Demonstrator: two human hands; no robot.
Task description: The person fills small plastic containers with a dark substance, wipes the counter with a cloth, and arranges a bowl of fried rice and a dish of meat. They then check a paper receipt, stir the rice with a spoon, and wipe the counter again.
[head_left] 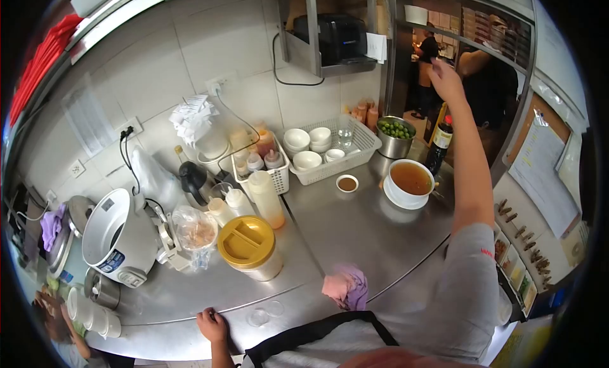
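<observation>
Right hand raised far past the soup bowl, left hand flat on the surface.

The right hand (446, 79), fingers loosely together and holding nothing visible, reaches toward 1 o'clock; the soup bowl (410, 183) sits below its forearm, well nearer than the left hand (212, 325), which rests with fingers apart at 7 o'clock.

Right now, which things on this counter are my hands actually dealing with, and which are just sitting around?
In hand:
left hand resting on the steel counter, near two clear lids
right hand raised past the broth bowl

Lying about:
rice cooker
yellow-lidded container
pink cloth
basket of white bowls
</observation>
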